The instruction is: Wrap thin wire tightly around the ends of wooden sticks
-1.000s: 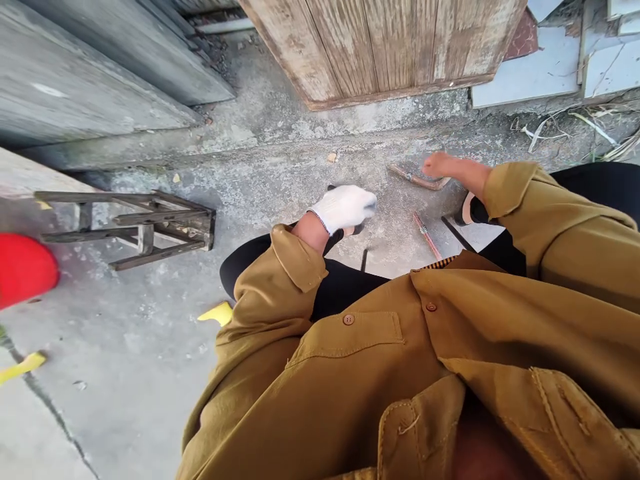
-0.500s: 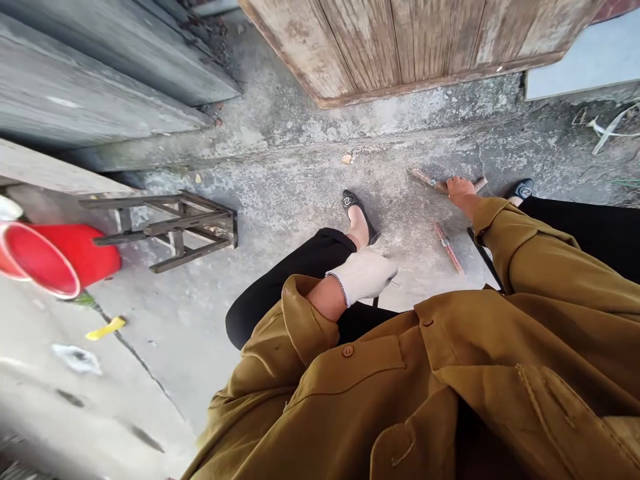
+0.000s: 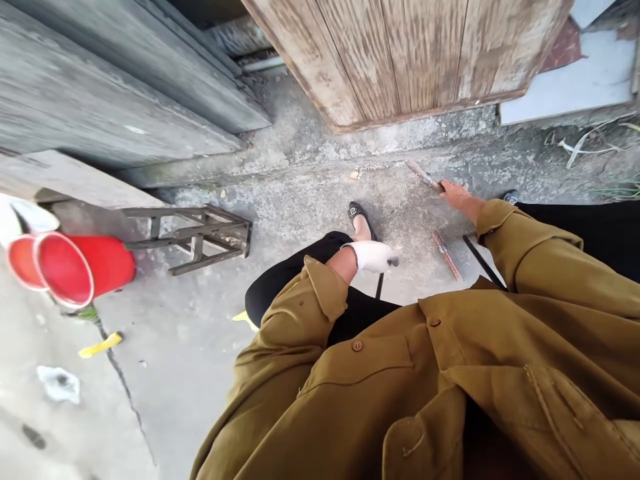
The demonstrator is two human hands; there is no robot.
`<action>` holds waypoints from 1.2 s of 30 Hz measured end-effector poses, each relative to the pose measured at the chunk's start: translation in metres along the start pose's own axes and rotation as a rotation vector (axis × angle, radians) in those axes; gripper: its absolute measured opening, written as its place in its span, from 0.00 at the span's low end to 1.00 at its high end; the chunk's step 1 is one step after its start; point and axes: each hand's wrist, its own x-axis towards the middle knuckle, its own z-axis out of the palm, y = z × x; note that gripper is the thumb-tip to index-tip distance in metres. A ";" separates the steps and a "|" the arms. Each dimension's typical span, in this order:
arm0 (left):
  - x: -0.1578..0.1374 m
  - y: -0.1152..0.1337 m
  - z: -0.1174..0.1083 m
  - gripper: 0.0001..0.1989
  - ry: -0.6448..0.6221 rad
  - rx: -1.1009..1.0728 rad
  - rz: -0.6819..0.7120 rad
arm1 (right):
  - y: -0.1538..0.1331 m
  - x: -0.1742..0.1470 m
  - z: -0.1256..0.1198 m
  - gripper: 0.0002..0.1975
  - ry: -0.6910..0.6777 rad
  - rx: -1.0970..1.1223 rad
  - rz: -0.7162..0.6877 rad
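Observation:
My left hand (image 3: pixel 373 257), in a white glove, is closed around a thin dark rod (image 3: pixel 379 287) just above my left knee; a short grey tip pokes out past the fingers. My bare right hand (image 3: pixel 456 197) reaches down to the concrete ground and grips one end of a rusty metal bar (image 3: pixel 423 175), which points away toward the wooden door. Between my hands lie a short rusty rod (image 3: pixel 447 255) and a thin black rod (image 3: pixel 481 259) on the ground. My mustard jacket hides most of my lap.
A weathered wooden door (image 3: pixel 410 60) stands ahead, with grey planks (image 3: pixel 100 100) at the left. A small wooden stool frame (image 3: pixel 195 233) lies on its side. Red buckets (image 3: pixel 75 267) sit far left. My black shoe (image 3: pixel 357 213) rests on the concrete.
My gloved left hand has pulled back from the ground toward my knee. My right hand has stayed at the rusty bar. The view shifted, bringing the red buckets in at the left.

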 end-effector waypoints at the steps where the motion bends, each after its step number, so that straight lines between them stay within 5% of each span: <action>1: -0.001 0.000 -0.007 0.15 0.010 -0.024 0.036 | -0.007 -0.004 -0.009 0.20 0.012 -0.001 -0.013; 5: -0.014 -0.010 -0.045 0.15 0.191 -0.162 0.222 | -0.038 -0.024 -0.052 0.23 0.142 0.031 -0.119; 6: -0.017 -0.015 -0.054 0.15 0.382 -0.357 0.336 | -0.045 -0.030 -0.064 0.24 0.190 0.050 -0.151; 9: -0.018 -0.032 -0.082 0.18 1.274 -0.788 0.552 | -0.064 -0.052 -0.099 0.25 0.322 0.076 -0.275; 11: -0.015 -0.039 -0.099 0.22 1.602 -0.783 0.754 | -0.075 -0.071 -0.123 0.26 0.380 0.053 -0.353; 12: -0.014 -0.039 -0.107 0.25 1.644 -0.723 0.843 | -0.081 -0.082 -0.134 0.27 0.392 0.036 -0.387; 16: -0.012 -0.018 -0.131 0.33 1.376 -0.603 1.034 | -0.106 -0.123 -0.170 0.28 0.430 -0.026 -0.476; 20: -0.012 0.010 -0.138 0.42 1.154 -0.851 0.956 | -0.128 -0.149 -0.194 0.26 0.635 -0.089 -0.480; 26: -0.005 0.024 -0.156 0.37 1.015 -1.057 0.938 | -0.152 -0.151 -0.229 0.19 0.737 -0.083 -0.442; 29: -0.002 0.027 -0.173 0.36 1.135 -1.016 0.923 | -0.155 -0.148 -0.240 0.14 0.516 0.240 -0.467; 33: 0.005 0.020 -0.190 0.33 1.326 -1.037 0.849 | -0.146 -0.153 -0.243 0.29 0.091 0.862 -0.660; 36: 0.013 0.012 -0.191 0.34 1.313 -1.124 0.915 | -0.139 -0.159 -0.242 0.34 -0.018 1.047 -0.720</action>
